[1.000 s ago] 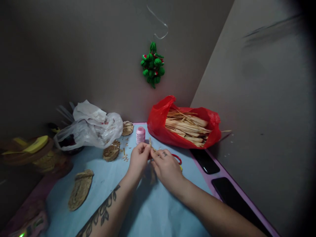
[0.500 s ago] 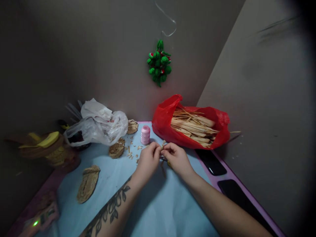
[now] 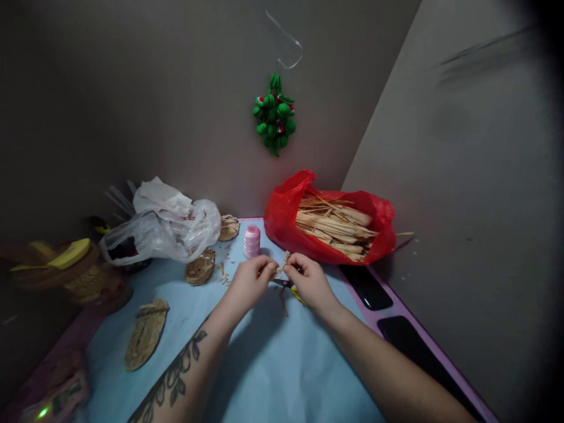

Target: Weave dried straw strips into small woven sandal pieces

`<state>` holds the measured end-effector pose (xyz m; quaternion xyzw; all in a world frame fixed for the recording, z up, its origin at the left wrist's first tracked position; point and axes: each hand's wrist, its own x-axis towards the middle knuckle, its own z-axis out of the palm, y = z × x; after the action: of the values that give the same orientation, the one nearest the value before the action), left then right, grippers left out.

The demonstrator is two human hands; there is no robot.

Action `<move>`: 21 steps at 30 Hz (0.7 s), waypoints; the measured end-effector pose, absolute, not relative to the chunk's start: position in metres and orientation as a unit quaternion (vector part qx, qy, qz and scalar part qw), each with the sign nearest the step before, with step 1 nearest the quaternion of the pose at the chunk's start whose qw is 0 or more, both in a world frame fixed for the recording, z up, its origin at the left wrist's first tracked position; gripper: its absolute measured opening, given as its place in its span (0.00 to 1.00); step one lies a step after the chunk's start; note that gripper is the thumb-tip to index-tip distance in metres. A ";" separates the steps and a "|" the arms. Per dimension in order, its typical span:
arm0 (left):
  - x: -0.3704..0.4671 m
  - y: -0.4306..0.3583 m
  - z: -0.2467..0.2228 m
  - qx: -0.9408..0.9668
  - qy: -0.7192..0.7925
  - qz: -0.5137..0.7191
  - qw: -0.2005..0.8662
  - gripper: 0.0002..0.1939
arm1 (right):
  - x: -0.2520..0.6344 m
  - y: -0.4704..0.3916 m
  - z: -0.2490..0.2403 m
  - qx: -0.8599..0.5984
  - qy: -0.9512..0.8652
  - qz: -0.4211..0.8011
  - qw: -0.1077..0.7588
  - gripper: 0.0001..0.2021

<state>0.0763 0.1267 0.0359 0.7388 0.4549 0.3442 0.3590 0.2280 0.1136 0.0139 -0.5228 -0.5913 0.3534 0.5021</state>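
Observation:
A small pale piece of braided dried husk (image 3: pixel 285 259) is pinched between my two hands over the blue table covering. My left hand (image 3: pixel 252 279) has thumb and forefinger pressed together on a strand at its left end. The fingertips of my right hand (image 3: pixel 309 282) are closed on the braid itself. Right below them lie scissors (image 3: pixel 298 295) with yellow handles, partly covered by my right hand. A loose brown strip (image 3: pixel 283 304) hangs or lies beneath; I cannot tell which. Behind my left hand a pink thread spool (image 3: pixel 252 242) stands upright.
A red plastic bag (image 3: pixel 282 220) of dried husks (image 3: pixel 337 226) lies open at the back right. Woven pieces (image 3: pixel 147 335) and a small woven basket (image 3: pixel 200 267) are on the left, near a white plastic bag (image 3: pixel 176 232). Two dark phones (image 3: pixel 372 289) line the right edge.
My hands have drawn slightly apart, showing more of the braid and the scissors beneath. The whole view has shifted, so things appear further left.

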 end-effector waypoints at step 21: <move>0.084 0.111 0.045 0.750 0.468 0.333 0.327 0.11 | 0.220 0.099 0.019 -0.576 -0.558 0.289 0.523 0.07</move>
<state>0.0838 0.1105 0.0451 0.7502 0.4683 0.3329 0.3273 0.2198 0.0992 0.0194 -0.5762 -0.5580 0.2885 0.5229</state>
